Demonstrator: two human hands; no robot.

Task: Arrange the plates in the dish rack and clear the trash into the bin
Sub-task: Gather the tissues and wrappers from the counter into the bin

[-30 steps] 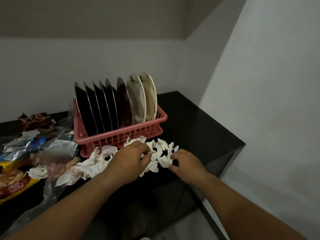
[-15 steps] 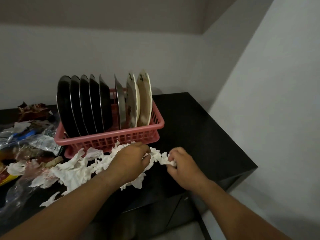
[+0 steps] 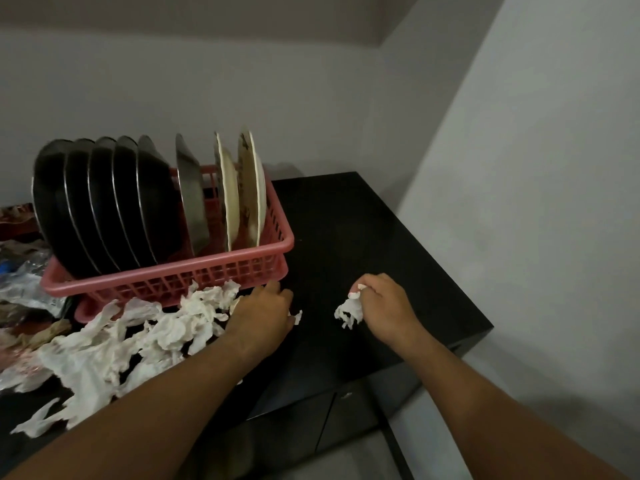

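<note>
Crumpled tissue scrap pinched in right hand; left hand clutching ragged tissue heap.

pink plastic rack, crumpled paper tissue

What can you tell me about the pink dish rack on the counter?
Pink, plastic-looking dish rack, rounded rim and lattice walls, standing on a matching tray on the black counter. Plates stand on edge in it: five dark plates at the left, one steel plate, two cream plates at the right. Against its front lies torn white tissue.
</note>
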